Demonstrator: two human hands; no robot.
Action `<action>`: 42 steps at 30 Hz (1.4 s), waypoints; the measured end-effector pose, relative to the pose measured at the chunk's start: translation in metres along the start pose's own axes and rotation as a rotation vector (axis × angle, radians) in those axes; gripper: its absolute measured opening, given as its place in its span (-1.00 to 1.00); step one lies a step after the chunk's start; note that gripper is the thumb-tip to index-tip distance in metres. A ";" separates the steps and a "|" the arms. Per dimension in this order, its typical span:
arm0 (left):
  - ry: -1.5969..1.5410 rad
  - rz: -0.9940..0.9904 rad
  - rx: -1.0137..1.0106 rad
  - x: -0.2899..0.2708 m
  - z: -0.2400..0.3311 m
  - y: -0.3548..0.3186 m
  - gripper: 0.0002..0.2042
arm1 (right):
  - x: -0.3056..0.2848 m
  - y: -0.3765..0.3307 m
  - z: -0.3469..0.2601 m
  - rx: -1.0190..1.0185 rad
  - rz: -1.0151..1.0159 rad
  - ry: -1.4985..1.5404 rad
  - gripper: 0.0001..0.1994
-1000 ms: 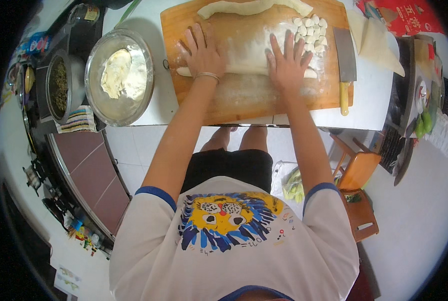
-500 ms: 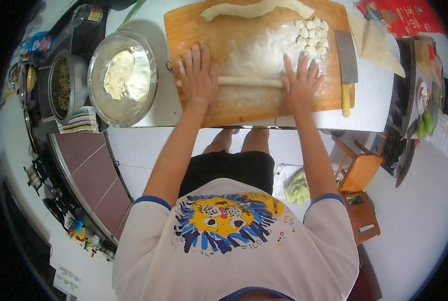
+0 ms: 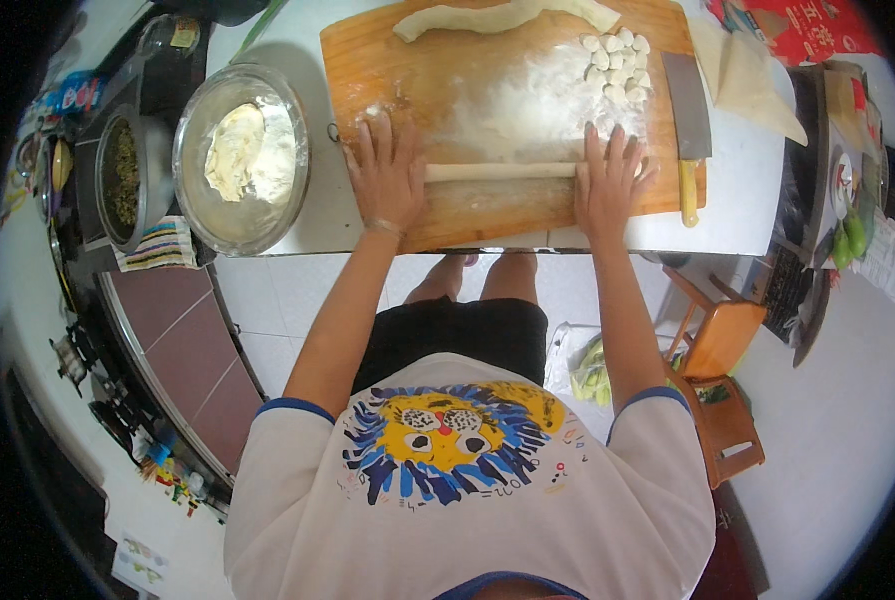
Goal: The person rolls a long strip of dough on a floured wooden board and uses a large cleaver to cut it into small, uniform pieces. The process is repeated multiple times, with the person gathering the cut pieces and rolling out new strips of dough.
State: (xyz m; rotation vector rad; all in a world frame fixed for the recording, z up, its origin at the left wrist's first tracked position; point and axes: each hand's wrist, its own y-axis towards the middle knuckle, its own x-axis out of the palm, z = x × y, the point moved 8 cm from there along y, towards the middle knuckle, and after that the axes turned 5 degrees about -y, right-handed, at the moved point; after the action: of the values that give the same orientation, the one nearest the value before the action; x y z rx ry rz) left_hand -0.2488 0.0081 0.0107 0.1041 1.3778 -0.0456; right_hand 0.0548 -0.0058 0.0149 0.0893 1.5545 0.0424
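A long pale dough rope lies across the near part of the wooden board. My left hand rests flat over its left end, fingers stretched out and slightly apart. On its right end my right hand also lies flat with spread fingers. The rope's ends are mostly hidden under my palms. White flour dusts the board beyond the rope. Several small cut dough pieces sit in a cluster at the far right. Along the board's far edge lies a wide, curved dough strip.
A cleaver with a yellow handle lies along the board's right edge. Left of the board stands a clear bowl holding a dough lump. Further left is a metal bowl of dark green filling. A wooden chair stands below right.
Both hands have slid a little toward me, and the dough rope has rolled nearer with them. The right hand has also moved slightly right.
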 end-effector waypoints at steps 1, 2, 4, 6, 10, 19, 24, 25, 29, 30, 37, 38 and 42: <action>0.019 0.020 -0.009 -0.001 0.000 0.010 -0.45 | 0.003 0.008 0.002 0.012 -0.014 -0.031 -0.45; 0.027 0.043 -0.026 -0.003 -0.001 0.022 -0.44 | 0.003 0.019 0.005 0.030 0.007 -0.028 -0.45; 0.047 0.090 -0.062 -0.002 -0.003 0.044 -0.44 | 0.006 0.041 0.009 0.061 0.050 -0.017 -0.45; -0.007 0.138 -0.033 0.003 -0.003 0.058 -0.43 | 0.000 0.051 0.013 0.073 0.047 0.037 -0.43; -0.094 0.145 0.092 -0.001 0.028 0.057 -0.45 | -0.019 0.049 0.051 0.169 0.151 0.142 -0.41; -0.358 0.021 0.503 0.017 0.175 0.042 -0.56 | -0.010 0.012 0.158 0.281 0.038 0.084 -0.43; -0.382 -0.060 0.582 0.027 0.235 0.059 -0.71 | 0.003 0.022 0.176 0.262 -0.017 0.079 -0.40; -0.361 -0.070 0.599 0.029 0.241 0.059 -0.72 | 0.002 0.027 0.175 0.295 -0.078 0.135 -0.36; -0.501 -0.096 0.479 0.038 0.240 0.065 -0.68 | -0.038 0.028 0.174 0.415 -0.097 0.380 -0.43; -0.536 -0.097 0.444 0.037 0.237 0.067 -0.69 | -0.048 0.028 0.175 0.367 -0.018 0.409 -0.45; -0.602 -0.083 0.363 0.042 0.228 0.070 -0.72 | -0.088 -0.012 0.124 0.266 -0.166 0.737 -0.67; -0.614 -0.083 0.359 0.040 0.227 0.071 -0.72 | -0.085 -0.022 0.114 0.286 -0.284 0.743 -0.69; -0.681 -0.117 0.351 0.036 0.229 0.072 -0.70 | -0.075 -0.051 0.098 0.314 -0.314 0.793 -0.69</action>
State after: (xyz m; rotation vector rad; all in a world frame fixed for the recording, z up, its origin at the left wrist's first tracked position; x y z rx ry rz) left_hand -0.0111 0.0581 0.0223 0.2741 0.6827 -0.3869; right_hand 0.1500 -0.0655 0.0867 0.0781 2.3411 -0.4661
